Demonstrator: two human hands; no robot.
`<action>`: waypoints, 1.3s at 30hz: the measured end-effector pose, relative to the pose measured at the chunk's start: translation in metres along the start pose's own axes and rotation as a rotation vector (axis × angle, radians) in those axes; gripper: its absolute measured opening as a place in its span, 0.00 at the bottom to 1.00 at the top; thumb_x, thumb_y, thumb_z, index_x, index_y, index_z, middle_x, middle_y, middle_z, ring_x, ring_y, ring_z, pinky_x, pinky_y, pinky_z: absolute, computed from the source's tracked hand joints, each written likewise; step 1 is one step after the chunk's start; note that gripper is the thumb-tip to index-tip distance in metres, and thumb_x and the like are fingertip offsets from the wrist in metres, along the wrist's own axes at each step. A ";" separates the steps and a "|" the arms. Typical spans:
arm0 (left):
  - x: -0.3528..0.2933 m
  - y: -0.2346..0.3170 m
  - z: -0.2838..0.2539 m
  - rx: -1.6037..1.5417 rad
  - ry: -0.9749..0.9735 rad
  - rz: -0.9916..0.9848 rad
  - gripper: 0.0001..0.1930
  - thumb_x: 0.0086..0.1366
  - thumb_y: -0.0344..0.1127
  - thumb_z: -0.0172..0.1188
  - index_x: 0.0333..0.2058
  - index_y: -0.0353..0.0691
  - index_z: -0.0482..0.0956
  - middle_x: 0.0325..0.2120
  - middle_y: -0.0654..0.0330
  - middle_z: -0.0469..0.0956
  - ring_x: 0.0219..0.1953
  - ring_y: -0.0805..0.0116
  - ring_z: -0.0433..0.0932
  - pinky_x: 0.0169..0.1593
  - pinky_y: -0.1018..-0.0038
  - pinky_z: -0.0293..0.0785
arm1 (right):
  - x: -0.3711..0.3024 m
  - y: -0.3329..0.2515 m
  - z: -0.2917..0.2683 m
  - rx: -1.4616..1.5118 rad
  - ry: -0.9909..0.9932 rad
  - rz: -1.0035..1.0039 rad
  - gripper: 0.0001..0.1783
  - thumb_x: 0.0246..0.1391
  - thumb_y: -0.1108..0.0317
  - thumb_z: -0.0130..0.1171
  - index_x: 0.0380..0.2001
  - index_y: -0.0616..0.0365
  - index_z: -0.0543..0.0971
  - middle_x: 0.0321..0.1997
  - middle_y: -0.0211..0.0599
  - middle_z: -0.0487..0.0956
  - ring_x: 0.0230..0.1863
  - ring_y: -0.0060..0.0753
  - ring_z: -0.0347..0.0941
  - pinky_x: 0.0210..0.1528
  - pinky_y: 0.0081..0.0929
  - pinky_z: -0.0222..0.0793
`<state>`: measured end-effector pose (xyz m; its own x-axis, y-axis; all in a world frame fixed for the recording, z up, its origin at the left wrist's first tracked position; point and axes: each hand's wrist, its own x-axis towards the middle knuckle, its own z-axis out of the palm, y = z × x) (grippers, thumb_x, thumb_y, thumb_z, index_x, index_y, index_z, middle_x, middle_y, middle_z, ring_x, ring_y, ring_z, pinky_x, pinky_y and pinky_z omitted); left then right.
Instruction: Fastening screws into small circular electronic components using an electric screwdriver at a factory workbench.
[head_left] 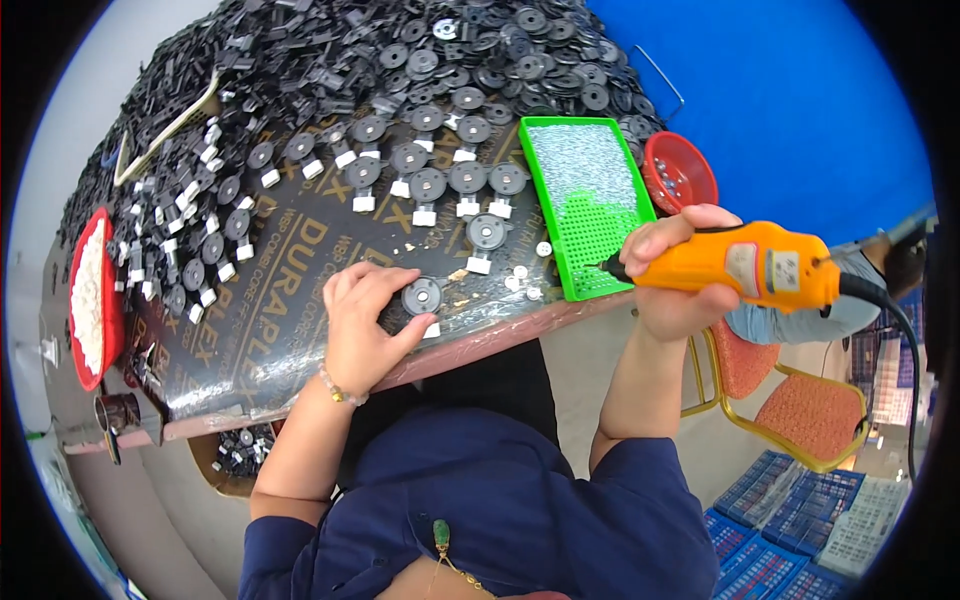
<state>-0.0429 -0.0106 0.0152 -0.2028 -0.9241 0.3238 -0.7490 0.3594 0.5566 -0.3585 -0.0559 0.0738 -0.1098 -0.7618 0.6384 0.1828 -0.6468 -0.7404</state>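
Note:
My right hand is closed around an orange electric screwdriver, which lies nearly level. Its dark tip points left over the lower right of a green perforated tray holding many small silvery screws. My left hand rests on the table near its front edge. Thumb and fingers there grip the sides of a black round plastic part, and a white block shows beneath the part. Just beyond stand several similar black discs with white blocks, one of them a disc between the left hand and the tray.
A large heap of black plastic parts covers the table's far side. A red bowl stands right of the tray; a red basin of white pieces is at far left. Small white round pieces lie by the tray. Chairs stand right.

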 end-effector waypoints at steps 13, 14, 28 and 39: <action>-0.002 -0.004 0.000 -0.043 0.021 0.023 0.25 0.48 0.41 0.78 0.46 0.45 0.85 0.42 0.62 0.83 0.53 0.59 0.75 0.60 0.59 0.59 | -0.011 0.041 0.131 0.392 -0.272 0.316 0.49 0.47 0.29 0.69 0.53 0.64 0.70 0.28 0.44 0.82 0.24 0.29 0.78 0.27 0.22 0.75; -0.001 -0.004 0.000 -0.046 0.017 0.021 0.25 0.48 0.41 0.78 0.46 0.45 0.85 0.42 0.63 0.83 0.53 0.59 0.75 0.60 0.59 0.59 | -0.012 0.044 0.131 0.392 -0.274 0.316 0.49 0.47 0.29 0.69 0.53 0.64 0.70 0.28 0.44 0.82 0.24 0.29 0.78 0.27 0.22 0.75; -0.001 -0.006 0.004 -0.030 0.029 0.058 0.24 0.48 0.41 0.78 0.45 0.45 0.85 0.43 0.64 0.84 0.54 0.58 0.75 0.60 0.58 0.60 | -0.020 0.055 0.133 0.400 -0.347 0.428 0.41 0.45 0.39 0.76 0.47 0.62 0.74 0.30 0.39 0.82 0.31 0.28 0.81 0.32 0.21 0.78; -0.002 -0.003 0.002 -0.023 -0.003 0.022 0.24 0.50 0.42 0.78 0.47 0.46 0.85 0.43 0.64 0.84 0.56 0.58 0.75 0.61 0.58 0.59 | -0.003 0.035 0.123 0.409 -0.285 0.396 0.49 0.49 0.32 0.70 0.54 0.68 0.70 0.27 0.41 0.82 0.22 0.26 0.77 0.26 0.20 0.75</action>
<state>-0.0414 -0.0099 0.0116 -0.2211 -0.9161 0.3344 -0.7298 0.3829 0.5664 -0.2320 -0.0720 0.0720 0.2963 -0.8648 0.4053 0.5206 -0.2095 -0.8277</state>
